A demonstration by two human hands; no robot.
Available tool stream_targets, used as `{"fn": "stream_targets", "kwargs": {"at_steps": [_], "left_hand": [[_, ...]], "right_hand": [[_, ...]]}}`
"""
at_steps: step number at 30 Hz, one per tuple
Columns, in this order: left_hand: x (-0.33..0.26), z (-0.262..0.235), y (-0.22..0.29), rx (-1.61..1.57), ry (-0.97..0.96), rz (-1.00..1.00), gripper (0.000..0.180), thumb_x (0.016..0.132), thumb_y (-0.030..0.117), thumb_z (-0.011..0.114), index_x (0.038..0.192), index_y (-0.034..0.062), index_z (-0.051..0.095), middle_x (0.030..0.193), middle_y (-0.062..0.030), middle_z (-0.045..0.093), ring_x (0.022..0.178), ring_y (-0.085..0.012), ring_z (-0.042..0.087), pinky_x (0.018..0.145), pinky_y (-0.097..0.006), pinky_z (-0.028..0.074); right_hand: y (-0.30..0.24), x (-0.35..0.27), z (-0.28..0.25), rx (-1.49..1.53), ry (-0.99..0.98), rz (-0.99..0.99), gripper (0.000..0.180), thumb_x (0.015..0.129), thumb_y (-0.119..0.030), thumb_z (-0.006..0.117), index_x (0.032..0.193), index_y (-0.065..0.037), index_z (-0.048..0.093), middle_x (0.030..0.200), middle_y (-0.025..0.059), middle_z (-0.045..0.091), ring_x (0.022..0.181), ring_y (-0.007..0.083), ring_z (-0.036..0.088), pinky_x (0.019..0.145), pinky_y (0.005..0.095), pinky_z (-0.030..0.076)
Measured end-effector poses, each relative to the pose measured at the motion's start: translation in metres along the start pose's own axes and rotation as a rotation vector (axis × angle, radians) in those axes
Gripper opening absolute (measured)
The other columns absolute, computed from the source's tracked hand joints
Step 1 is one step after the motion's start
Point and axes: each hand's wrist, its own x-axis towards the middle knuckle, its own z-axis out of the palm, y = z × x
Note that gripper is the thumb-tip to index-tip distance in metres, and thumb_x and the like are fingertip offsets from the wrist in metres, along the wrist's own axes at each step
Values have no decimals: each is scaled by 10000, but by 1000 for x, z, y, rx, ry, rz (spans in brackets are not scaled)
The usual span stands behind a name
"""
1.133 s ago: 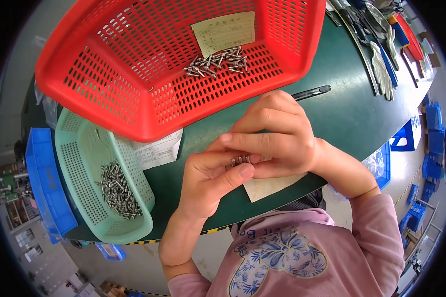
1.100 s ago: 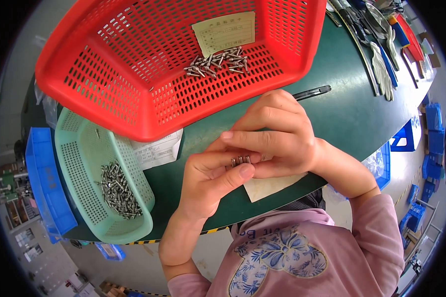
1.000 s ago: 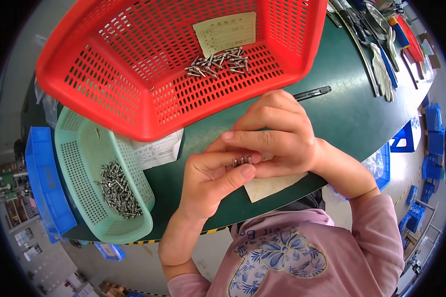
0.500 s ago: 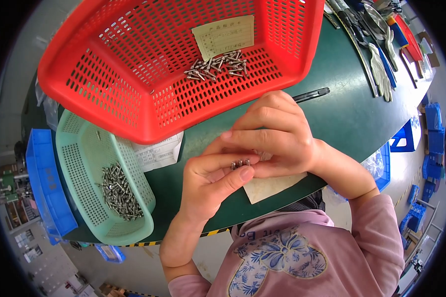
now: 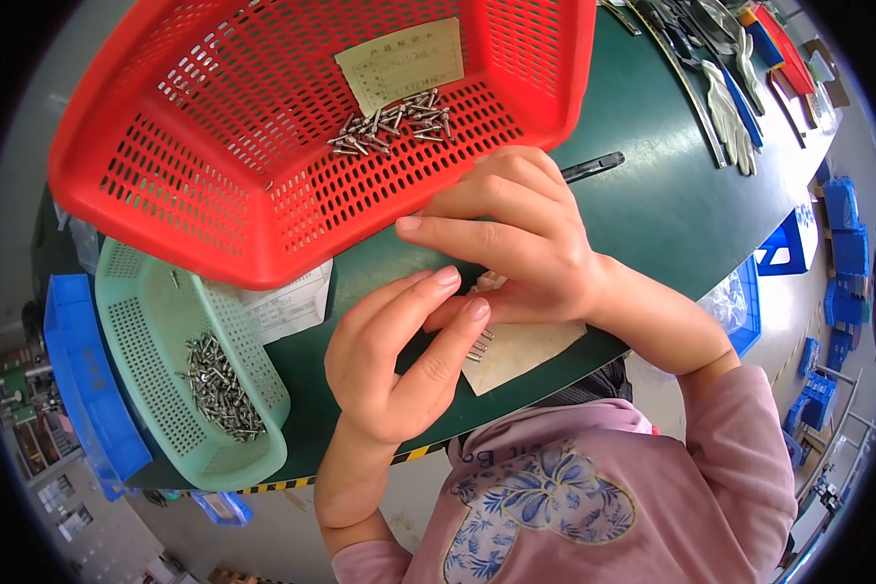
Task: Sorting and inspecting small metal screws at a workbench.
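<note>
Hands meet low over the dark green tabletop in your head view, and little has changed in the last second: the red basket has slid slightly up and left in frame, while your grip looks the same. Your left hand has its fingers curled together, pinching a few small metal pins against your right hand, which closes down over them from above. So the pins are still being gathered, none set down. They sit just above a tan paper slip. More shiny, slender pins lie in the rigid perforated red basket by a paper label; a pale green mesh basket holds another heap.
</note>
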Motion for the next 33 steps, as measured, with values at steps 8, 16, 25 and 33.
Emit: {"fn": "stream_targets", "kwargs": {"at_steps": [8, 16, 25, 33], "left_hand": [[-6, 1, 0, 74, -28, 38, 316, 655, -31, 685, 956, 60, 718, 1064, -110, 594, 918, -255, 586, 752, -330, 503], [-1, 5, 0, 115, 16, 75, 201, 705, 27, 743, 903, 37, 710, 1013, -79, 629, 843, -203, 613, 641, -269, 528], [-5, 7, -3, 157, 34, 119, 187, 722, 44, 729, 907, 29, 706, 1013, -78, 630, 844, -203, 613, 629, -275, 530], [-4, -51, -1, 589, 46, -159, 216, 749, -13, 664, 960, 18, 699, 1004, -94, 617, 842, -242, 618, 705, -320, 517]], "right_hand": [[-2, -1, 2, 1, 15, 19, 484, 571, -261, 741, 1000, -48, 673, 860, 24, 620, 734, 190, 556, 687, 349, 405], [0, -3, 2, -16, -23, 29, 508, 528, -299, 744, 986, -96, 662, 912, 3, 614, 766, 204, 553, 720, 344, 414], [1, -4, 6, -10, -25, 23, 465, 557, -279, 745, 977, -99, 662, 909, 3, 612, 761, 206, 549, 721, 348, 414], [3, -11, -3, -114, -157, 245, 365, 628, -153, 709, 983, -91, 648, 895, 29, 599, 812, 223, 557, 692, 362, 414]]}}
